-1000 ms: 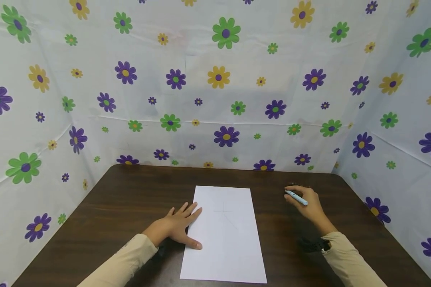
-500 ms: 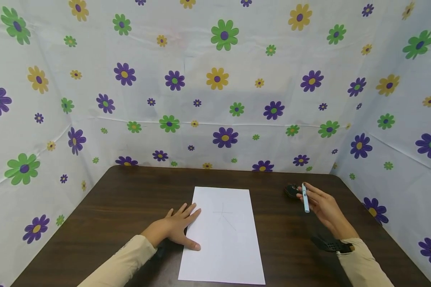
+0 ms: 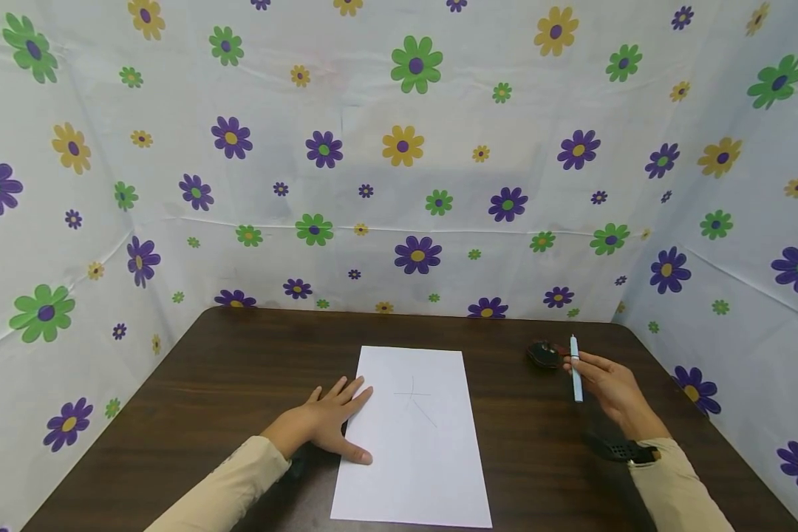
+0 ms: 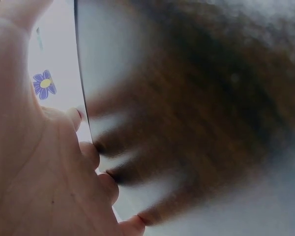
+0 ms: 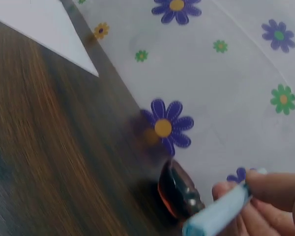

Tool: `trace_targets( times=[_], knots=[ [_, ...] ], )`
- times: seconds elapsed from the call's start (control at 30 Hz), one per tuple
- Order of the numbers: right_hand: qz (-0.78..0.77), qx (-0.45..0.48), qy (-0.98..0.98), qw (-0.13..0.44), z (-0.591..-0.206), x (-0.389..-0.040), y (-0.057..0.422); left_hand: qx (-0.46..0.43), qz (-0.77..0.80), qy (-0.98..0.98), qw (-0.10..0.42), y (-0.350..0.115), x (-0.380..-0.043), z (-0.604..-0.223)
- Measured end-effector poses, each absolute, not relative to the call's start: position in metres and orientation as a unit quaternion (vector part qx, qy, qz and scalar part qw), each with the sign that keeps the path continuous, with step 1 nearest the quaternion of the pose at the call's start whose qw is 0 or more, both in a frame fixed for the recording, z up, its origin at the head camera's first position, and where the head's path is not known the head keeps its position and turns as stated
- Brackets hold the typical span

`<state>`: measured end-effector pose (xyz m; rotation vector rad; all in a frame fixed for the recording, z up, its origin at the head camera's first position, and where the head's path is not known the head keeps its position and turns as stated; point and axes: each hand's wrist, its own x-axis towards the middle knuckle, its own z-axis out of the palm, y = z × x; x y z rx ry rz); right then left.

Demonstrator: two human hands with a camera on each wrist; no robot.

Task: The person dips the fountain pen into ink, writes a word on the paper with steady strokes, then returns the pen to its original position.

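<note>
A white sheet of paper [image 3: 412, 465] lies on the dark wooden table, with a few thin lines drawn on its upper half. My left hand [image 3: 329, 421] rests over the sheet's left edge, fingers spread. The left wrist view shows that palm [image 4: 44, 172] close up beside the paper's edge. To the right of the sheet, my right hand [image 3: 615, 388] pinches a light-blue pen [image 3: 576, 377], its narrow end pointing away from me. Just left of the fingertips lies a dark glossy object [image 3: 543, 355] with a reddish part, possibly sunglasses; whether the fingers touch it I cannot tell.
The brown table [image 3: 253, 347] reaches a white cloth [image 3: 346, 185] printed with purple, green and yellow flowers at the back and both sides. A black band [image 3: 615, 449] sits around my right wrist.
My right hand has shifted right and slightly nearer, and the pen has turned from slanting to nearly straight away from me. The dark glossy object has come into fuller view. My left hand stays put.
</note>
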<state>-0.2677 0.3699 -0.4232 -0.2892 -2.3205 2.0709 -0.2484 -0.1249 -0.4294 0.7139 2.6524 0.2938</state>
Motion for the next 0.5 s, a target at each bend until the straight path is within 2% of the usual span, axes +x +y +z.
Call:
trace_targets(
  times=[0.33, 0.5],
  knots=[
    [0.475, -0.166, -0.860, 0.088, -0.434, -0.283, 0.382, 0.254, 0.103, 0.944, 0.185, -0.126, -0.249, -0.432],
    [0.409, -0.188, -0.886, 0.107, -0.436, -0.293, 0.382, 0.255, 0.100, 0.944, 0.182, -0.126, -0.249, -0.430]
  ],
)
